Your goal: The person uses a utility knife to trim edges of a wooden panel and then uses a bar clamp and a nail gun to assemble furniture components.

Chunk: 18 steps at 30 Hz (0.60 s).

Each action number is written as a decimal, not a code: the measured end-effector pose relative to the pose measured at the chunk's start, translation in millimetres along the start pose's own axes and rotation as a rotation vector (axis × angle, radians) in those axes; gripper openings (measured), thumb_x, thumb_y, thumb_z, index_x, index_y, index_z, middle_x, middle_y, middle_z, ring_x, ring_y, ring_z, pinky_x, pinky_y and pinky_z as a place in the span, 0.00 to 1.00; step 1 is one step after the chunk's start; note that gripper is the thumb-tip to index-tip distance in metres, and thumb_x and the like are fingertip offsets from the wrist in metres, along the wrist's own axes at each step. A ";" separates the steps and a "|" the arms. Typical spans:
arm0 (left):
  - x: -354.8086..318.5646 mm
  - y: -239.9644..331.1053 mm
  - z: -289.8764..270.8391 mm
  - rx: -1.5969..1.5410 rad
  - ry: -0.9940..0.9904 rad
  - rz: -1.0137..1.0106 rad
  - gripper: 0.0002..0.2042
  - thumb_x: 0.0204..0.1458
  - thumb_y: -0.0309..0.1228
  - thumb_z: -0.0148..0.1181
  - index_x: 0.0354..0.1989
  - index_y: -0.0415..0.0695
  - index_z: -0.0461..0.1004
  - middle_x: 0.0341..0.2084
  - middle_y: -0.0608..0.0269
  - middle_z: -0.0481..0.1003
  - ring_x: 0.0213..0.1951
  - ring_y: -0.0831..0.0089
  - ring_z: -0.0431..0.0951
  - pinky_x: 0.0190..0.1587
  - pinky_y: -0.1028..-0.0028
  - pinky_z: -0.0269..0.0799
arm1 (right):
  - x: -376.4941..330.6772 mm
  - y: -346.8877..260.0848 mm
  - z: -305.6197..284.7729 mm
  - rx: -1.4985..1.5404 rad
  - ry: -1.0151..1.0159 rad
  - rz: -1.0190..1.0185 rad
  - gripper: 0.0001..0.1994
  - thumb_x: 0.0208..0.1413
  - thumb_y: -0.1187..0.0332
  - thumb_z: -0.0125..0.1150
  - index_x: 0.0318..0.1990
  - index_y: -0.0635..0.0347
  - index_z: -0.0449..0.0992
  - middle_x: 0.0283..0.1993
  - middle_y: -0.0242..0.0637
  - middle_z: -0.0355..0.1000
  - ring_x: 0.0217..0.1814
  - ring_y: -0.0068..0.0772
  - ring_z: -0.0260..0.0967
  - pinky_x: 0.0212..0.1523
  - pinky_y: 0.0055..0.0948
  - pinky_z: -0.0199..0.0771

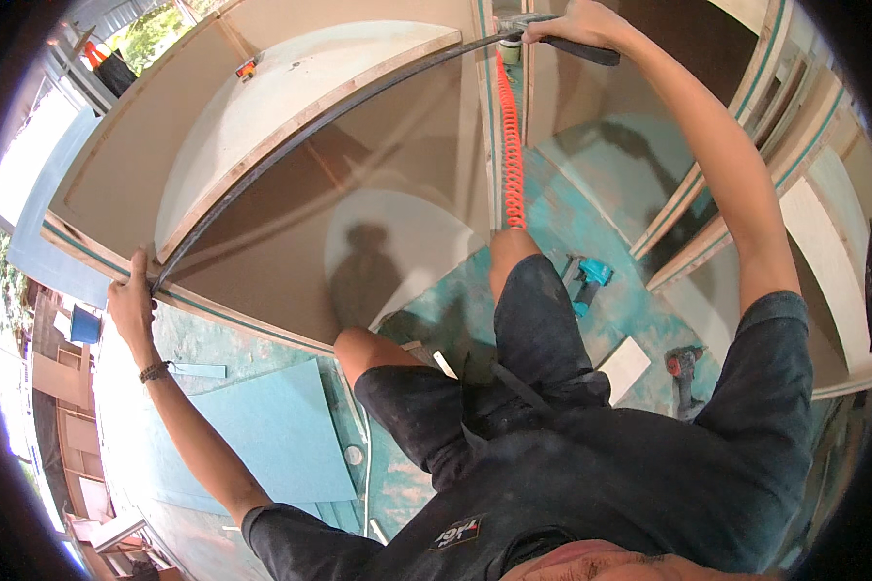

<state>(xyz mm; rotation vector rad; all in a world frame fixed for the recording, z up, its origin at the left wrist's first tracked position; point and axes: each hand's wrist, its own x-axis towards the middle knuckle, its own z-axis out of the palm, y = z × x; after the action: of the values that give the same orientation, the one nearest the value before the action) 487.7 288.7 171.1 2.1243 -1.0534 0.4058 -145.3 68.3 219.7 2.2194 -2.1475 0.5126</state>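
A long dark bar clamp (305, 133) spans the open wooden cabinet frame (252, 312), lying along the edge of its pale shelf board (397, 48). At the far right end, my right hand (591, 24) is closed around the clamp's head, beside its black handle. My left hand (131, 308) is closed at the clamp's other end, at the frame's near left corner, with a finger up against the wood. What the left fingers wrap is partly hidden. A small orange-and-black object (248, 68) rests on the panel behind the shelf board.
A red coiled air hose (512, 145) hangs beside the frame's upright. A teal nail gun (589, 281), a cordless drill (685, 373) and a pale board offcut (624, 368) lie on the paint-stained floor. More wooden frames (794, 145) stand at right; a blue sheet (271, 426) lies at left.
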 end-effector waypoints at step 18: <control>-6.8 22.0 -13.9 0.021 -0.046 0.000 0.33 0.43 0.62 0.62 0.15 0.36 0.76 0.09 0.57 0.71 0.14 0.69 0.73 0.20 0.71 0.68 | -19.2 -4.9 -12.0 -0.245 -0.244 -0.079 0.27 0.42 0.47 0.64 0.29 0.70 0.81 0.32 0.57 0.78 0.39 0.55 0.78 0.41 0.45 0.77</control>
<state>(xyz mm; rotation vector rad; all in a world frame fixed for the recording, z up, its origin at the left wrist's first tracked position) 466.7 293.5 187.2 2.1615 -1.0794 0.3710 -143.3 90.0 227.5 2.3154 -2.0785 -0.0278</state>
